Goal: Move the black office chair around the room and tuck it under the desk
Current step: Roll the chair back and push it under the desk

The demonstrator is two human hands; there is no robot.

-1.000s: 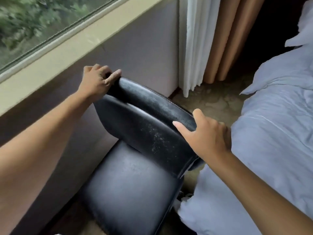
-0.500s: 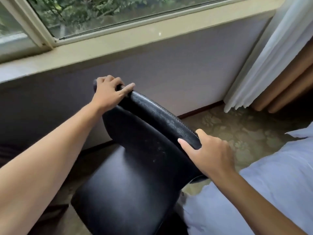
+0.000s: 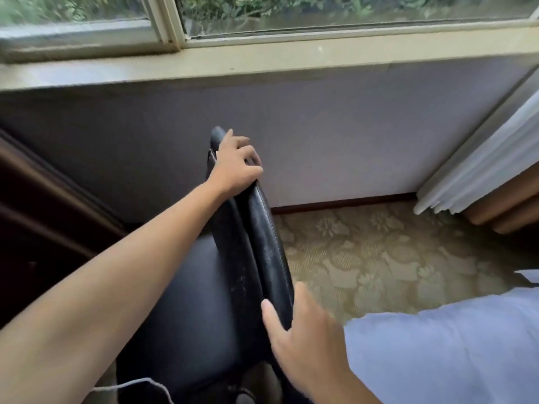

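Note:
The black office chair (image 3: pixel 262 243) stands in front of me, its backrest edge-on and running from the wall toward me, its seat to the left. My left hand (image 3: pixel 236 167) grips the far end of the backrest's top edge. Around the near end, my right hand (image 3: pixel 303 342) is wrapped, thumb on the seat side. A dark wooden desk (image 3: pixel 43 205) sits at the left, next to the seat. The chair's base is hidden.
A grey wall (image 3: pixel 350 126) under a window (image 3: pixel 291 13) lies straight ahead. White and tan curtains (image 3: pixel 481 176) hang at the right. Pale bedding (image 3: pixel 452 351) lies at the lower right. Patterned carpet (image 3: pixel 379 258) lies between chair and bed. A thin white cable (image 3: pixel 131 384) crosses the bottom left.
The chair has swung round, so its backrest now points at the wall and its seat faces the desk. My view has turned left. Both hands kept their hold.

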